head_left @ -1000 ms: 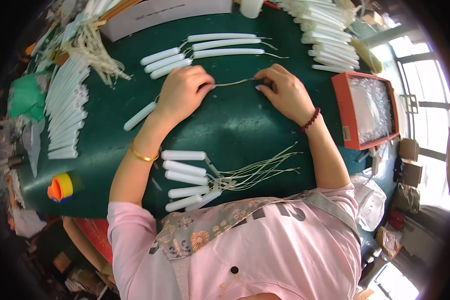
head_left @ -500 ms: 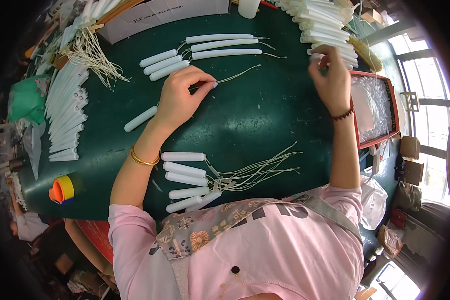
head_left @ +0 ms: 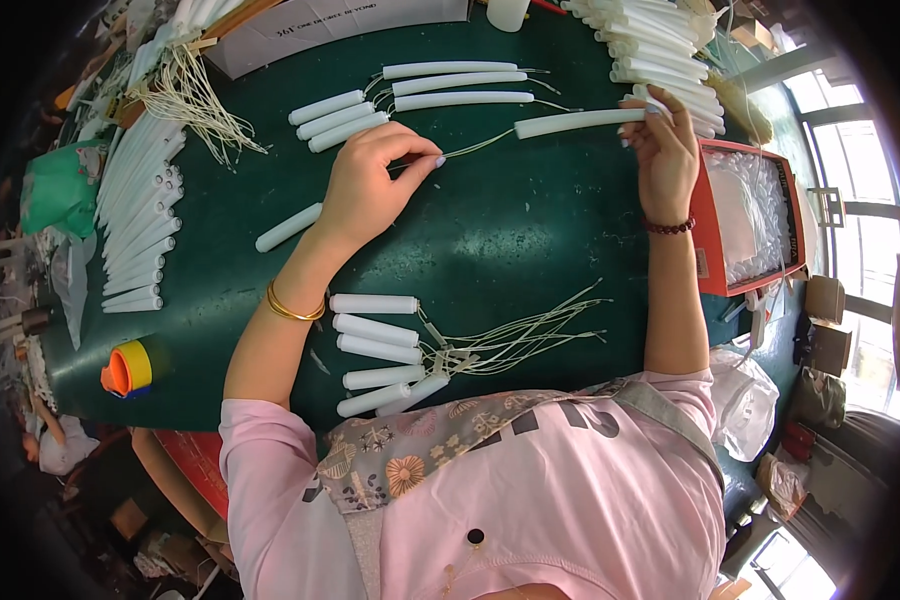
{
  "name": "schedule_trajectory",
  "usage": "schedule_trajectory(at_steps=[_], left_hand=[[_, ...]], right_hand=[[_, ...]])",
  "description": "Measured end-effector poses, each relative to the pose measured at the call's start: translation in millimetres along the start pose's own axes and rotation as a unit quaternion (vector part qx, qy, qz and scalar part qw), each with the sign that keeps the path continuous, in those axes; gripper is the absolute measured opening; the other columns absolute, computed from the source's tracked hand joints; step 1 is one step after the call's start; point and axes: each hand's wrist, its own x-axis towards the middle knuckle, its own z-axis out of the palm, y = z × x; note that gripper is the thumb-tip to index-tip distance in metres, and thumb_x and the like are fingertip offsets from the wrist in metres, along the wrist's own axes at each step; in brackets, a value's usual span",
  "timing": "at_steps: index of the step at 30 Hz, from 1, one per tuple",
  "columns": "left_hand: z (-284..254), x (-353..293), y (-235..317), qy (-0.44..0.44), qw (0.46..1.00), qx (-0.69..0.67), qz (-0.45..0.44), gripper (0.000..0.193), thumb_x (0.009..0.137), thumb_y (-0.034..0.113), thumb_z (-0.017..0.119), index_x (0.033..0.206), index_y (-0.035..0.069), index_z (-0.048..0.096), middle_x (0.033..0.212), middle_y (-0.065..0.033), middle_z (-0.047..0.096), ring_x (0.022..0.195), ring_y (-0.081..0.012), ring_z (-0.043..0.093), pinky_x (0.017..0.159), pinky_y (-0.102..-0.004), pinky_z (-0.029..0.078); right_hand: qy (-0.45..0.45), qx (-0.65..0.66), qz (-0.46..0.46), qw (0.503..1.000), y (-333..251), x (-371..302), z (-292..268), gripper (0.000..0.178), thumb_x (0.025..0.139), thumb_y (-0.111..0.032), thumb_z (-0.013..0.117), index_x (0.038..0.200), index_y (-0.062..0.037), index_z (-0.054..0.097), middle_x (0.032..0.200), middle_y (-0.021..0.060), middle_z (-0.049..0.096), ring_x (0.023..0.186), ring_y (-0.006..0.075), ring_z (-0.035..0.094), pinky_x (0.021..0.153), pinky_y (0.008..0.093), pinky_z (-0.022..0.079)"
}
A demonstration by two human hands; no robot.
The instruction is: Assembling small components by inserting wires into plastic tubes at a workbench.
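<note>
My left hand (head_left: 372, 182) is closed in a pinch on a thin pale wire (head_left: 478, 147). A short white cylinder (head_left: 286, 230) lies by the left wrist; whether this wire runs from it is hidden by the hand. Between thumb and fingers my right hand (head_left: 664, 160) holds the far end of a long white tube (head_left: 575, 123). The tube's left end meets the wire's tip; I cannot tell whether the tip is inside. Beyond the left hand lie several short white cylinders (head_left: 336, 122), wired to long white tubes (head_left: 460, 88).
More wired cylinders (head_left: 375, 304) lie near my body. A row of white cylinders (head_left: 135, 250) and a wire bundle (head_left: 195, 95) are at left, with a yellow-orange tape roll (head_left: 128, 368). Stacked tubes (head_left: 660, 50) and a red box of clear pieces (head_left: 755, 215) stand at right.
The right hand has brought a long white tube leftward from the stack, up to the wire's tip. My left hand keeps its pinch on the wire, almost in place.
</note>
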Motion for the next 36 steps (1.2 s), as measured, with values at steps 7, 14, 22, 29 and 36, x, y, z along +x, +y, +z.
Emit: schedule_trajectory(at_steps=[7,14,22,29,36], left_hand=[[-27.0,3.4,5.5,-0.045,0.989,0.134,0.049,0.013,0.089,0.012,0.081,0.097,0.002,0.078,0.097,-0.0085,0.074,0.093,-0.0286,0.07,0.087,-0.0373,0.055],[-82.0,-25.8,5.0,-0.06,0.963,0.197,-0.173,0.02,0.091,0.014,0.082,0.102,-0.001,0.079,0.102,-0.0106,0.074,0.092,-0.0251,0.071,0.083,-0.0344,0.055],[-62.0,-29.3,-15.2,-0.059,0.97,0.09,-0.216,0.023,0.092,0.017,0.084,0.106,-0.001,0.08,0.092,-0.0056,0.073,0.077,-0.0133,0.065,0.07,-0.0285,0.051],[-54.4,-31.3,-16.8,-0.049,0.972,0.068,-0.221,0.016,0.093,0.01,0.081,0.105,-0.001,0.08,0.093,-0.0055,0.073,0.076,-0.0131,0.065,0.069,-0.0273,0.052],[-45.1,-33.8,-9.7,-0.077,0.987,0.076,-0.121,0.013,0.089,0.001,0.08,0.102,-0.001,0.081,0.094,-0.0073,0.074,0.076,-0.0154,0.066,0.069,-0.0278,0.053]], right_hand=[[-0.15,-0.023,0.157,0.976,26.9,-21.6,39.4,0.031,0.105,-0.002,0.06,0.135,0.0045,0.058,0.123,0.0175,0.072,0.099,0.0187,0.073,0.089,0.0296,0.06],[-0.237,-0.193,0.15,0.94,31.2,-26.6,47.5,0.025,0.099,0.002,0.07,0.124,0.0023,0.07,0.109,0.0063,0.074,0.086,0.0086,0.07,0.077,0.0218,0.058],[-0.248,-0.287,0.095,0.92,32.5,-34.8,58.0,0.024,0.1,-0.005,0.073,0.124,-0.0028,0.075,0.094,-0.0028,0.071,0.07,0.0003,0.053,0.062,0.0174,0.045],[-0.233,-0.278,0.111,0.925,32.0,-32.9,59.0,0.024,0.096,-0.009,0.078,0.119,-0.0029,0.077,0.089,-0.0029,0.069,0.069,0.0016,0.052,0.063,0.0188,0.046],[-0.256,-0.263,0.085,0.926,32.5,-32.0,55.8,0.023,0.095,-0.009,0.079,0.117,-0.0015,0.077,0.091,-0.0018,0.071,0.071,0.0023,0.057,0.066,0.0196,0.049]])
